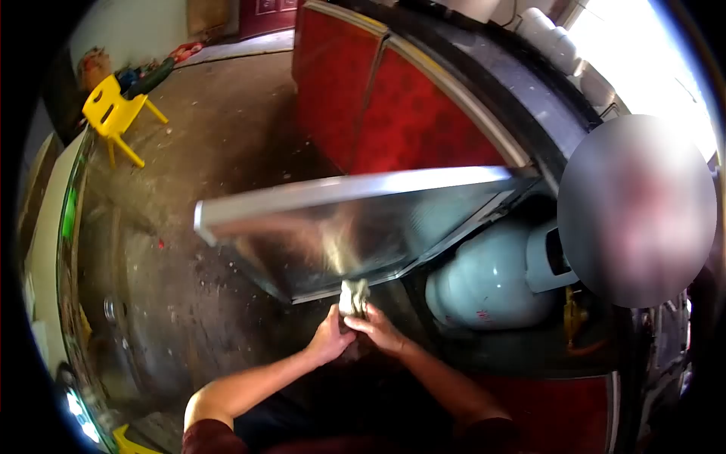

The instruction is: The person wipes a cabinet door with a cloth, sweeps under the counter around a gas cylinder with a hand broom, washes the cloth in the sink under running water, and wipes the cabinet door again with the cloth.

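Both my hands come together low in the middle of the view. My left hand [330, 337] and my right hand [376, 330] are closed round a pale, crumpled cloth [353, 297], which pokes up between the fingers. Just beyond the cloth stands an open cabinet door [325, 253] with a shiny inner panel and a metal frame; the panel mirrors the cloth and arms. I cannot tell whether the cloth touches the panel. Right of my hands, inside the cabinet, is a light grey gas cylinder [491, 280] with a brass valve [575, 314].
Red cabinet doors [423, 113] run along under a dark countertop [522, 91]. A small yellow chair [117, 113] stands on the stained floor [219, 136] at the upper left. Bowls [597, 83] sit by the bright window. A round blur hides part of the right side.
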`<state>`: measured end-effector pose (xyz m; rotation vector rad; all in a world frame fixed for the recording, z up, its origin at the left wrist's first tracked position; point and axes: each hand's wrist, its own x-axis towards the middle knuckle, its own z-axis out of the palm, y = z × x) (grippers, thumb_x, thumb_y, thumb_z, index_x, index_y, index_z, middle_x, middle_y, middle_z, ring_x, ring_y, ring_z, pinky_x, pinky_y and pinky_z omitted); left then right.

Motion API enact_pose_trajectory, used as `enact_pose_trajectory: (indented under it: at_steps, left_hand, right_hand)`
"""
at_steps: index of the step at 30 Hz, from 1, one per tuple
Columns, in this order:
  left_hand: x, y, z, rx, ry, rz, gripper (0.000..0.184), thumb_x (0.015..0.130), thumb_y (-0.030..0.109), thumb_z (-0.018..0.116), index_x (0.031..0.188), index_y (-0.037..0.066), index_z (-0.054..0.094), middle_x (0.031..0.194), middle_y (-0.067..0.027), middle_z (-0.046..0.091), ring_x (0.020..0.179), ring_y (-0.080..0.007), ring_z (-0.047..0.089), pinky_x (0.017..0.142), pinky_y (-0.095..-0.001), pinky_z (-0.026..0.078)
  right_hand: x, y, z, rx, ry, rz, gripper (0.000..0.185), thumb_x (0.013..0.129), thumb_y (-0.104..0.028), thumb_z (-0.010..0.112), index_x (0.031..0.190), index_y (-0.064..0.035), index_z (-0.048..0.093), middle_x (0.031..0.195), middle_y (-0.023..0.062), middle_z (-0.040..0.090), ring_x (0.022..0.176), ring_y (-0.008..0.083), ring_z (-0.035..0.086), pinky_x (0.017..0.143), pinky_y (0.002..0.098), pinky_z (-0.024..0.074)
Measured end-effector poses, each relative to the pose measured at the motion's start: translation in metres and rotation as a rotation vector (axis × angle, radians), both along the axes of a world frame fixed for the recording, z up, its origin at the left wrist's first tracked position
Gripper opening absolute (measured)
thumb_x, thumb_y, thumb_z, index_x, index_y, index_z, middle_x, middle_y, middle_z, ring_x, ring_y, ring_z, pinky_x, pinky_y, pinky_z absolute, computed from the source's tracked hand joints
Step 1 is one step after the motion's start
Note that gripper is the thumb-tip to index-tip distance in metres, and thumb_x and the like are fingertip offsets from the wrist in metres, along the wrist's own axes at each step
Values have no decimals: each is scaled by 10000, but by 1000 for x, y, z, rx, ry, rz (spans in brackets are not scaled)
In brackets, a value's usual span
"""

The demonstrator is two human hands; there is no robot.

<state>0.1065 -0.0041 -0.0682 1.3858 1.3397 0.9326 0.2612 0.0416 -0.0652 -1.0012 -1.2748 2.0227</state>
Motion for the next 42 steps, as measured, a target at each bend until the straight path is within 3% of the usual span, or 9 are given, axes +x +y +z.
enact_pose_trajectory:
  at_steps: [4,7,11,14,21,27,30,35,42]
  left_hand:
    - [-4,-1,13,-101,-122,35,476,740,54,576,1189,-6,432,989,-178,602,932,-296,613,821,-362,485]
    - [-7,-15,45,56,45,26,500,743,55,555,1225,-17,445,1053,-209,592,1000,-321,594,878,-365,464]
    - [-4,-28,65,323,4,8,480,755,27,557,1229,-6,489,1065,-177,625,1030,-245,604,909,-336,456]
    - [4,-41,90,248,-138,79,468,752,-41,538,1217,0,513,1057,-101,642,1006,-162,595,909,-298,456]
    - [15,-89,123,325,-410,195,403,717,-79,517,1110,-13,577,1024,-76,650,971,-148,603,902,-290,454]
    - [28,-122,152,331,-488,228,319,805,-15,580,1123,-30,569,1063,-93,648,996,-166,611,920,-300,453]
    - [22,-125,144,361,-453,251,412,744,-82,520,1152,-37,557,1077,-102,643,1017,-174,609,947,-298,437]
    - [6,-125,135,364,-499,289,404,713,-93,495,1105,-42,577,1047,-87,648,980,-161,613,913,-278,443]
    - [6,-141,136,392,-447,326,407,715,-107,460,1108,-70,558,1054,-129,652,988,-192,625,929,-305,454]
  right_hand:
    - [-3,10,43,406,-324,150,384,838,-10,586,1216,14,526,1044,48,623,974,145,592,833,311,490]
    - [20,11,77,809,-762,301,255,840,-136,608,1065,-16,619,985,141,661,891,244,639,807,349,494]
    - [90,6,68,555,-1036,419,236,845,-249,641,955,-42,664,858,115,687,820,241,645,761,339,497]
    - [132,-13,54,319,-911,556,187,889,-187,613,993,-41,664,853,42,668,716,130,613,657,286,497]
    - [138,-105,80,429,-593,397,213,871,-157,612,1046,-46,662,965,98,687,877,186,631,784,338,496]
    - [114,-162,104,1089,-734,119,141,815,-21,551,951,-29,587,932,162,591,896,319,591,792,386,477]
    - [104,-177,99,1099,-581,43,86,862,-32,521,932,-36,571,904,159,568,897,341,578,788,395,466]
    - [120,-224,105,972,-581,892,213,723,10,535,933,-21,550,935,161,578,877,367,575,738,430,456]
    - [110,-242,103,885,-510,1131,207,681,23,520,888,24,515,897,195,581,875,380,578,728,440,448]
